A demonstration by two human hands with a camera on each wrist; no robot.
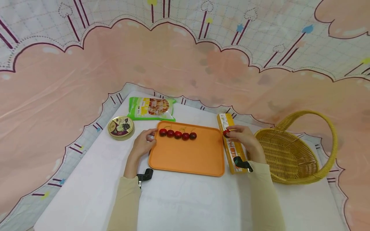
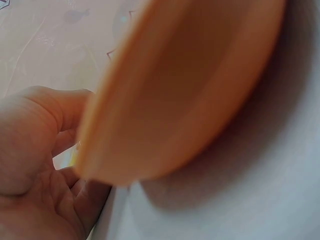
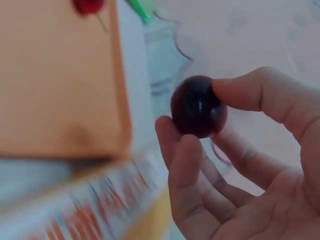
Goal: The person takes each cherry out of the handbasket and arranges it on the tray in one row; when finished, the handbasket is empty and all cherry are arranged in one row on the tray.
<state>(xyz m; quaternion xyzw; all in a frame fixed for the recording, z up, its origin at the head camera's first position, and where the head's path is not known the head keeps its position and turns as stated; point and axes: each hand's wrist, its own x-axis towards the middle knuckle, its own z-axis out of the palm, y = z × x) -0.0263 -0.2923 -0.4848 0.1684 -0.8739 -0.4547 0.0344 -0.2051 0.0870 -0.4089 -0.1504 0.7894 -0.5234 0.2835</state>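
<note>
An orange tray [image 1: 186, 157] lies on the white-covered table, with several dark red cherries [image 1: 178, 134] in a row along its far left part. My left hand [image 1: 143, 143] holds the tray's left rim with thumb and fingers; in the left wrist view the rim [image 2: 115, 100] hides the fingertips. Above the long yellow-and-white box beside the tray, my right hand [image 1: 245, 138] pinches one more cherry [image 3: 199, 106] between thumb and fingers. That cherry is apart from the tray, just beyond its right edge.
A yellow wicker basket [image 1: 289, 178] with a tall handle stands at the right. The long box [image 1: 235, 154] lies between tray and basket. At the far left are a round tin [image 1: 120, 127] and a green food packet [image 1: 151, 108]. A patterned cloth hangs behind.
</note>
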